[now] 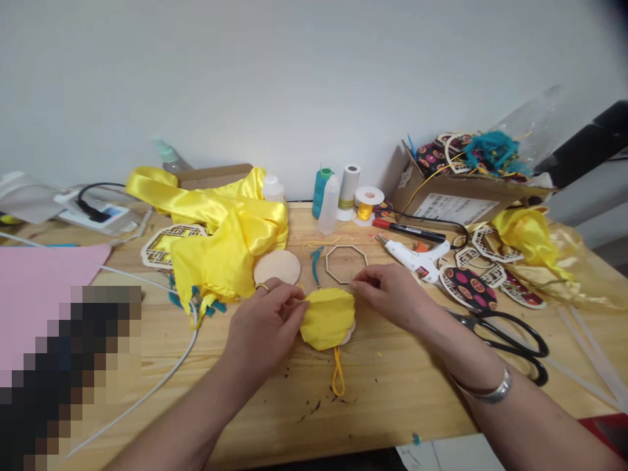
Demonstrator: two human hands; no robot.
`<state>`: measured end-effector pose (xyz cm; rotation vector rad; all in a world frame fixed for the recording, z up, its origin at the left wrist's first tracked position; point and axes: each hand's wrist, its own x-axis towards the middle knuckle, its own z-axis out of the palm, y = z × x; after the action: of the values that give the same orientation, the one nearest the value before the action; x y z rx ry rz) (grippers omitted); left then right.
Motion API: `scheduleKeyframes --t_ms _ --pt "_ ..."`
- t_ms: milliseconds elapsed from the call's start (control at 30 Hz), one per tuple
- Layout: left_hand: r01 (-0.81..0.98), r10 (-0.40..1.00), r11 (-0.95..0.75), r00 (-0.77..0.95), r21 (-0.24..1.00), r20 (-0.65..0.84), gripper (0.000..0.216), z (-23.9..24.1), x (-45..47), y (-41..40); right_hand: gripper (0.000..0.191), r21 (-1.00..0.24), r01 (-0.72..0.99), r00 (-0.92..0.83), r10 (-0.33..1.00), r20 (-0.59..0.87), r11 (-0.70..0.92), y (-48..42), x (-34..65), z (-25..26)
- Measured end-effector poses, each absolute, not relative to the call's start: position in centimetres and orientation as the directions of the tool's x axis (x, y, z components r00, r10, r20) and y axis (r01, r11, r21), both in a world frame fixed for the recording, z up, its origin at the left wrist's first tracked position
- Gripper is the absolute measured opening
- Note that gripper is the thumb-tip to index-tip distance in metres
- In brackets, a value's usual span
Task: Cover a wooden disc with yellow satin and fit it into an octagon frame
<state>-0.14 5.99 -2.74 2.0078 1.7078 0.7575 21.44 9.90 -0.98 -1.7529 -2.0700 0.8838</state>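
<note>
I see a plain, pale grey wall (294,78) behind a light wooden tabletop (392,392), evenly lit with only soft shadows. Below its near edge, a strip of pale floor (441,454) shows.

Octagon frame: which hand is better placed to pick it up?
Right, probably. The right hand has its fingers just beside the octagon frame, at its lower right edge. The left hand pinches the left edge of the yellow fabric disc, farther away.
</note>
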Motion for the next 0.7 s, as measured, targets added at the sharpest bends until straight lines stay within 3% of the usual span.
scheduleKeyframes --t_ms 133,300,533,700 --pt "0.762 0.965 -0.237 0.115 0.603 0.234 0.009 -2.91 -0.28 5.96 0.031 -0.606 0.793 -0.212 0.961 -0.180 0.061 9.77 21.31 -1.09" --pt "0.711 0.886 -0.434 0.225 0.553 0.406 0.012 -3.16 -0.27 5.67 0.035 -0.589 0.805 -0.229 0.953 -0.200 0.070 9.65 21.06 -1.04" --pt "0.709 0.850 -0.438 0.126 0.552 0.512 0.015 -3.03 -0.26 5.73 0.021 -0.586 0.809 -0.225 0.948 -0.225 0.053 9.49 20.81 -1.02" --pt "0.613 0.768 -0.617 0.333 0.493 0.547 0.025 -2.69 -0.13 5.74 0.013 -0.597 0.798 -0.249 0.946 -0.207 0.079 9.56 20.79 -1.36"
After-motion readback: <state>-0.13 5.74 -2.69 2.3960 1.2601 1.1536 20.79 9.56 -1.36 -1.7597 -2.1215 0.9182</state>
